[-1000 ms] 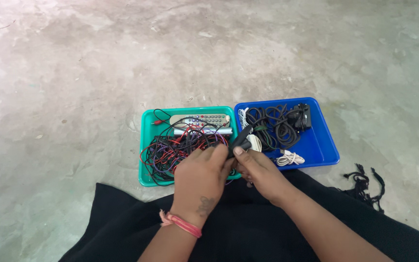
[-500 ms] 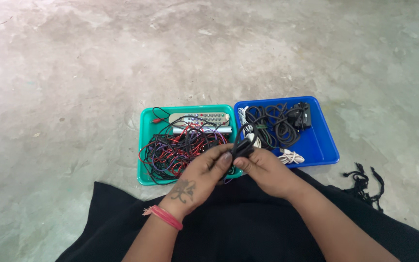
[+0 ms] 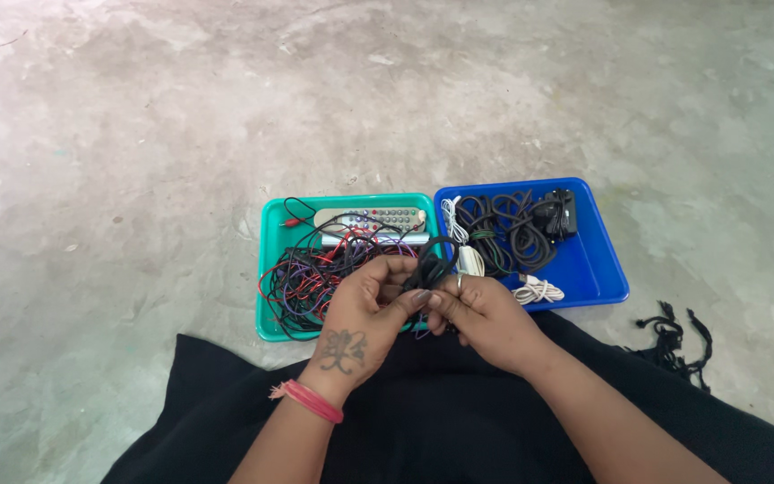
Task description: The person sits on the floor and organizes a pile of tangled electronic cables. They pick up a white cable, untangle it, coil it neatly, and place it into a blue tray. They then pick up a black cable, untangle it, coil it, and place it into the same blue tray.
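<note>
Both hands, left hand [image 3: 365, 309] and right hand [image 3: 481, 314], now pinch a black cable [image 3: 430, 260], lifted higher above the green tray [image 3: 270, 269], looping it.

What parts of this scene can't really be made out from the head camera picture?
- Black cable: both hands grip it, but the left hand and right hand cover most of its length and ends.
- Green tray: its near right corner sits behind the hands.
- Remote control: buttons too small to read, lower edge under tangled wires.
- Black adapter in the blue tray: too small and dark to identify.
</note>
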